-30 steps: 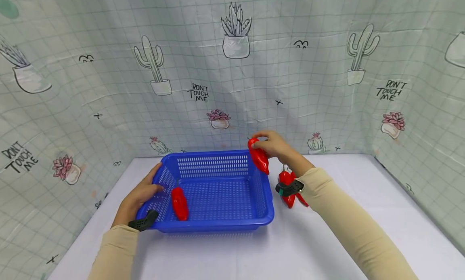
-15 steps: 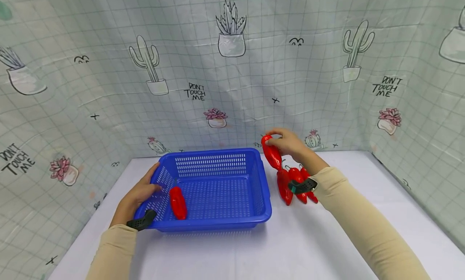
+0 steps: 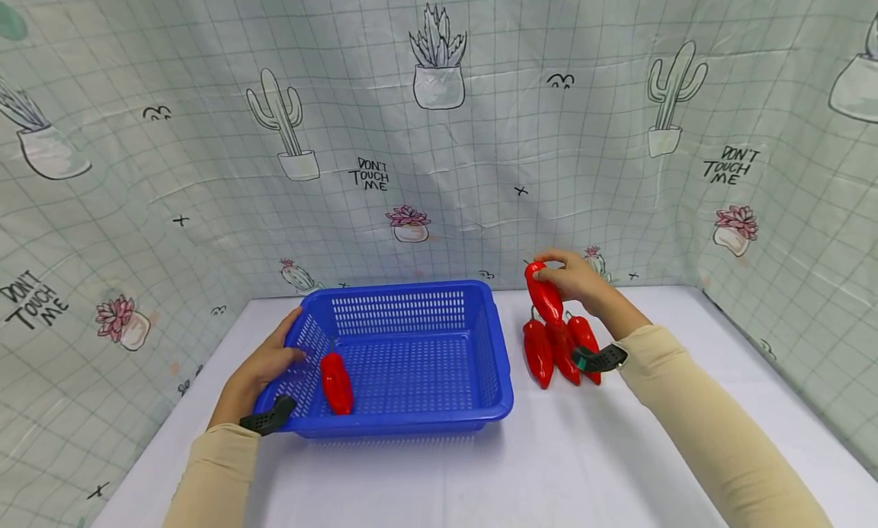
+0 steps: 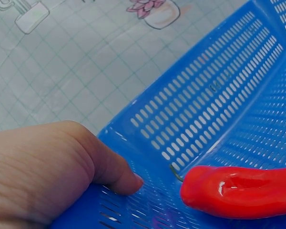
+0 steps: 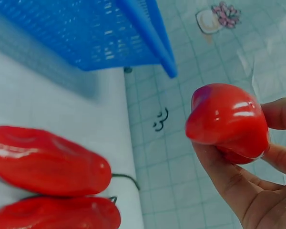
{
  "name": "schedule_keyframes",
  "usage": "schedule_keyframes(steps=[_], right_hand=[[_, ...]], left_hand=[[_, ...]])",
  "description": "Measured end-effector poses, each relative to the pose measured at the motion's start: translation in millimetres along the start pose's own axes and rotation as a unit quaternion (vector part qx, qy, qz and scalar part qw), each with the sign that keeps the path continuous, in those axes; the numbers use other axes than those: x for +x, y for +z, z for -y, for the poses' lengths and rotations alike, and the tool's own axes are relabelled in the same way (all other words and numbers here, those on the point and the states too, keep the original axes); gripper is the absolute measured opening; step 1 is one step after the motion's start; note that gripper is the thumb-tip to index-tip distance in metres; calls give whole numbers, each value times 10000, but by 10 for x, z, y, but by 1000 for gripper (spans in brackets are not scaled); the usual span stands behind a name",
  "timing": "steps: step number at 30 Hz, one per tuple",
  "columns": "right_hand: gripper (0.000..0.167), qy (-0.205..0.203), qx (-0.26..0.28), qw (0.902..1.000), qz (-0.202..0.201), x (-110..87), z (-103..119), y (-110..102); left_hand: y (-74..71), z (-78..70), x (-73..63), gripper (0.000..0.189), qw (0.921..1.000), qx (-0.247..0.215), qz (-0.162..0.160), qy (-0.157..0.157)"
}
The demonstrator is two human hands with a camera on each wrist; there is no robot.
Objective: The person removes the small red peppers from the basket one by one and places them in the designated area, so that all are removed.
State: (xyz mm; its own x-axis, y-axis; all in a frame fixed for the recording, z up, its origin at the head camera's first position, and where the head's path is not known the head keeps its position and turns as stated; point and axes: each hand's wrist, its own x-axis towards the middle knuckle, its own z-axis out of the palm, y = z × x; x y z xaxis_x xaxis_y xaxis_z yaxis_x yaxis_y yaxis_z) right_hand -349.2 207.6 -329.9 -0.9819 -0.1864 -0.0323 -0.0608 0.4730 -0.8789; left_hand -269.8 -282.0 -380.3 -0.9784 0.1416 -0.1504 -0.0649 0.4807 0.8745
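My left hand (image 3: 270, 363) grips the left rim of a blue plastic basket (image 3: 398, 419). In the left wrist view the thumb (image 4: 119, 176) bends over the rim onto the inner wall; the other fingers are hidden. Inside the basket, near that hand, lies a red pepper (image 3: 337, 383). My right hand (image 3: 578, 278) pinches another red pepper (image 3: 545, 296) near its stem end, its tip hanging downward. Below it three red peppers (image 3: 538, 354) lie side by side on the table, to the right of the basket. The right wrist view shows the held pepper (image 5: 231, 119) between thumb and fingers.
The basket stands on a white-covered table (image 3: 439, 482). A grid-patterned curtain (image 3: 480, 155) with cactus drawings hangs behind and along both sides. Dark bands (image 3: 600, 358) circle both wrists.
My right hand has carried its pepper rightward, from over the basket's right rim to above the three peppers on the table. The left hand stays on the basket.
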Motion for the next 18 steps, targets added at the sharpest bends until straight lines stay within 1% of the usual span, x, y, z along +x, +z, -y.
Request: schedule_keyframes(steps=[10,14,18], right_hand=[[55,83,-170,9998,-100,-39,-295,-127],[56,117,-213,9996,-161,-59,-411,-191],[59,266,-246,9990,-256,-89,-506,-255]], left_hand=[[-6,-7,2,90,9999,-1,4,-100],[-5,2,1,90,10000,56,-10,-32],[-3,9,8,91,10000,63,-11,-6]])
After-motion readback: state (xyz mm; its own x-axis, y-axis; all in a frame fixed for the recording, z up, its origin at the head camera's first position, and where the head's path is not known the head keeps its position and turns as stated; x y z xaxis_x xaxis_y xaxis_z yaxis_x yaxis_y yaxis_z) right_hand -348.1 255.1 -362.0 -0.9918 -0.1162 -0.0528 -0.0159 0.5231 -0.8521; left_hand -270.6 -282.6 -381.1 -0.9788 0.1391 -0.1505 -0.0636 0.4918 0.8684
